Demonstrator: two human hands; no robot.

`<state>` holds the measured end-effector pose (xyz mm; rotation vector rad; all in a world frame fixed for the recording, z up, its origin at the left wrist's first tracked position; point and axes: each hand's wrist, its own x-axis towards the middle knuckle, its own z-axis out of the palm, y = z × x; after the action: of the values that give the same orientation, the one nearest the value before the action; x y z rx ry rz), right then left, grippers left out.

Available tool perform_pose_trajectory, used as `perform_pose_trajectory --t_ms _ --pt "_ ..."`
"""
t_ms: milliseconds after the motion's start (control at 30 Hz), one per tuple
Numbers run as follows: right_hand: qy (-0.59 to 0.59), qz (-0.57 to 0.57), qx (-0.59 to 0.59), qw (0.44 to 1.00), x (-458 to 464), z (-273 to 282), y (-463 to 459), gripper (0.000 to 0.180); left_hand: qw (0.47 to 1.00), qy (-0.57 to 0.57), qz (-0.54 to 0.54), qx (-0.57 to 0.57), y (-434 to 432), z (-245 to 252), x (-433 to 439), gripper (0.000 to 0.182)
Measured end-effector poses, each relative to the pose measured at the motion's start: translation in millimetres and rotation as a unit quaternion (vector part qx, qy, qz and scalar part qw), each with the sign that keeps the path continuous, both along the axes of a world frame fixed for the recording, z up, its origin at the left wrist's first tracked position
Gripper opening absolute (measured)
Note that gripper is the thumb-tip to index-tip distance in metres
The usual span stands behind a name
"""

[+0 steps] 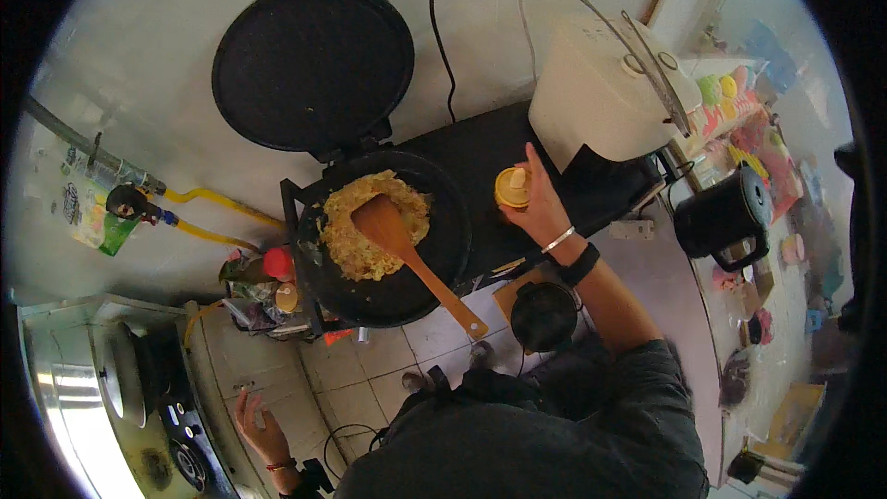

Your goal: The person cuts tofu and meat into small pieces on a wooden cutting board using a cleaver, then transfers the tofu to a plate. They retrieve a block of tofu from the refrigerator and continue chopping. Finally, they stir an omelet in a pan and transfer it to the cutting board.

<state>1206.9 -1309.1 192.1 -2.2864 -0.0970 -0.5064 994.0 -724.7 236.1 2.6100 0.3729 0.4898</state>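
Observation:
My right hand [537, 208] is closed around a small container with a yellow lid [513, 187], over the black surface right of an electric griddle [443, 270]. My left hand [259, 427] hangs low at the left with fingers apart and nothing in it. On the griddle's round black plate lies a browned, egg-like pancake [367, 256]. A wooden spatula [416, 265] rests with its blade on the pancake and its handle over the griddle's near rim. The round griddle lid [313, 64] stands raised against the wall.
A big whitish box [603, 97] with metal tongs [655, 73] on top is at the back right; a black electric kettle [721, 218] stands farther right. A black pot [544, 317] sits low near my body. Yellow hoses [222, 204] run left of the griddle, above a gas stove [183, 430].

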Motion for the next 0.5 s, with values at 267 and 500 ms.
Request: perform_pose_trajectory --t_ms 267,500 --pt "0.082 -0.168 -0.062 0.980 0.9 42.2 -3.8 0.111 1.000 -0.021 0.007 0.004 -11.3 -1.3 -14.6 0.032" --pt "0.061 0.192 0.160 0.966 -1.7 78.0 21.1 0.080 0.999 -0.026 0.035 0.012 -2.6 -3.0 -34.0 0.031"
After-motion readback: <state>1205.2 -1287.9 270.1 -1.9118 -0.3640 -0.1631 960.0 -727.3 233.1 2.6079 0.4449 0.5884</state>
